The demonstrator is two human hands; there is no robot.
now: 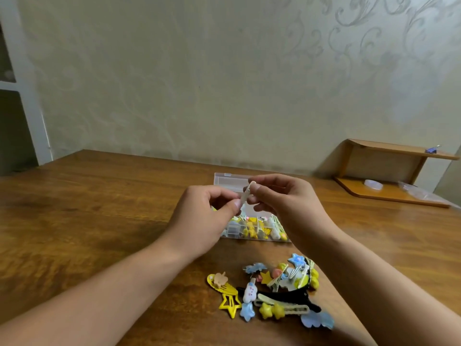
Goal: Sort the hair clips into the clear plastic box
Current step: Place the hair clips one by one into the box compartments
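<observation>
Brown wooden table point(99, 208), yellow star clip point(230, 305), black clip point(287, 297), swirl-patterned beige wallpaper point(349, 58).

Wooden table point(99, 208) (glossy) — bearing clear box point(259, 234), loose hair clips point(274, 288).

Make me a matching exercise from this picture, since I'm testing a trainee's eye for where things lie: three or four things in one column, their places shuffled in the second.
Things:
1. pale clip
2. clear plastic box
3. yellow star clip
4. purple binder clip

Places:
A. on top of the wooden shelf at the far right
B. pinched between the left hand and right hand
C. at the near left edge of the loose pile
D. on the table behind the hands, lid open

Pairs: 1-B, 2-D, 3-C, 4-A
</observation>
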